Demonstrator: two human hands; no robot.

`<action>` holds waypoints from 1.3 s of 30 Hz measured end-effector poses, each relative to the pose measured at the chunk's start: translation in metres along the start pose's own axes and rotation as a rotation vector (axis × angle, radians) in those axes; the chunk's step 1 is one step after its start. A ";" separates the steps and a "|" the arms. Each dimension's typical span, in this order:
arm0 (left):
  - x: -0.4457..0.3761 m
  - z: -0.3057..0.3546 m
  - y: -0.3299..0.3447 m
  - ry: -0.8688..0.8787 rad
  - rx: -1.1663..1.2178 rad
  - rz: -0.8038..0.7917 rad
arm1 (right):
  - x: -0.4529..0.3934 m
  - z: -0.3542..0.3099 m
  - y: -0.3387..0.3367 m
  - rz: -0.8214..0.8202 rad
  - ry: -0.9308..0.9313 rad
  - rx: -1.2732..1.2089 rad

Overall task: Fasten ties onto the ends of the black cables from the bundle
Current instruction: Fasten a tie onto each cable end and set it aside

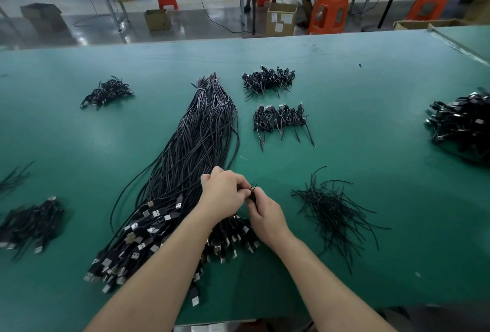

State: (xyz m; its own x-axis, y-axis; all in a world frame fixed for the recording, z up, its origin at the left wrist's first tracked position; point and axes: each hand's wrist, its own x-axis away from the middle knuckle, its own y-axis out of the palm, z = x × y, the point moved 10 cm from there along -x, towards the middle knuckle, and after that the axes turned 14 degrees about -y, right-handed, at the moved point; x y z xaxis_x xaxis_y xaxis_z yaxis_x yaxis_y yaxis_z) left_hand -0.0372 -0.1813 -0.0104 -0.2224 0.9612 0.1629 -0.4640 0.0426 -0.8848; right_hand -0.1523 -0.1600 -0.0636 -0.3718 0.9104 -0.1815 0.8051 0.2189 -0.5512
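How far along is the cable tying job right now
Done: small coiled, tied batches and lie beyond the hands. In hand: the left hand and right hand are twisting a tie round one cable. Left: most of the long bundle and a pile of loose ties.

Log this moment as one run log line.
step: tying | left hand: grips cable | right hand: pinches tie | bundle: on table | loose ties: right of hands
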 end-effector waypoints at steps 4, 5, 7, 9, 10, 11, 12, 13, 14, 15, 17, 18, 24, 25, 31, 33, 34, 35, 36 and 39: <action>0.001 -0.006 -0.002 -0.024 -0.015 -0.030 | 0.003 -0.007 0.002 -0.006 -0.049 0.083; 0.002 -0.006 -0.003 -0.025 -0.017 -0.028 | 0.003 -0.009 0.002 -0.007 -0.055 0.099; 0.005 -0.002 -0.008 -0.020 -0.005 0.001 | 0.005 -0.015 -0.001 0.011 -0.073 0.120; 0.011 0.004 -0.018 -0.006 0.003 0.082 | 0.006 -0.020 -0.005 0.045 -0.091 0.124; 0.015 0.007 -0.023 0.007 -0.006 0.130 | 0.007 -0.023 -0.007 0.062 -0.099 0.121; 0.019 0.010 -0.027 0.029 -0.018 0.181 | 0.007 -0.025 -0.008 0.067 -0.098 0.119; 0.024 0.014 -0.030 0.062 -0.036 0.235 | 0.008 -0.026 -0.008 0.067 -0.092 0.116; 0.030 0.019 -0.032 0.102 -0.061 0.289 | 0.008 -0.025 -0.009 0.067 -0.078 0.111; 0.037 0.023 -0.033 0.142 -0.089 0.336 | 0.007 -0.025 -0.009 0.066 -0.067 0.105; 0.043 0.028 -0.032 0.176 -0.109 0.373 | 0.007 -0.023 -0.009 0.064 -0.051 0.102; 0.053 0.032 -0.028 0.200 -0.111 0.421 | 0.007 -0.020 -0.009 0.064 -0.032 0.109; 0.057 0.033 -0.027 0.191 -0.088 0.437 | 0.007 -0.020 -0.009 0.066 -0.037 0.125; 0.068 0.033 -0.013 0.158 0.090 0.385 | 0.003 -0.023 -0.002 0.024 -0.094 0.374; 0.066 0.028 -0.011 0.124 0.141 0.343 | 0.004 -0.018 0.000 0.006 -0.058 0.362; 0.055 -0.001 -0.005 -0.122 0.428 0.229 | 0.006 -0.018 0.005 -0.007 -0.042 0.281; 0.052 -0.006 -0.003 -0.190 0.490 0.211 | 0.007 -0.033 0.003 -0.005 -0.119 0.324; 0.051 -0.007 -0.002 -0.207 0.507 0.195 | 0.007 -0.035 0.001 0.031 -0.167 0.397; 0.050 -0.007 -0.001 -0.213 0.514 0.177 | 0.008 -0.034 0.002 0.022 -0.145 0.359; 0.049 -0.006 0.000 -0.214 0.513 0.160 | 0.006 -0.035 0.001 0.024 -0.156 0.367; 0.046 -0.006 -0.002 -0.226 0.481 0.121 | 0.007 -0.033 -0.006 0.112 -0.157 0.356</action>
State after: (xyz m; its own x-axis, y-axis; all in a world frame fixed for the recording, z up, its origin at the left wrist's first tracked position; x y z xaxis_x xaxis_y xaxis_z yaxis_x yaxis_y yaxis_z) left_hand -0.0410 -0.1357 -0.0036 -0.4527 0.8669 0.2085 -0.7515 -0.2452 -0.6124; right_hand -0.1445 -0.1428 -0.0345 -0.3790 0.8510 -0.3636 0.6445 -0.0392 -0.7636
